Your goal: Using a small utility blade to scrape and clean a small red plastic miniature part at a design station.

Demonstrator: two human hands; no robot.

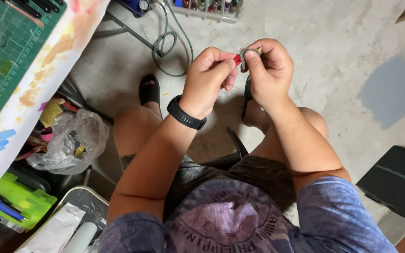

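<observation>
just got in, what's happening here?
A seated person holds both hands together over the concrete floor. The left hand pinches a small red piece; the right hand grips a small grey piece right against it. What the pieces are is too small to tell. A green cutting mat lies on the paint-stained table to the left.

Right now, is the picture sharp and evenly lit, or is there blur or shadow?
Head view: soft, even light, no glare; the left hand and right hand are sharp, pinching a small red piece; a faint shadow lies on the concrete floor under the legs; edges bend slightly from the wide lens.
</observation>
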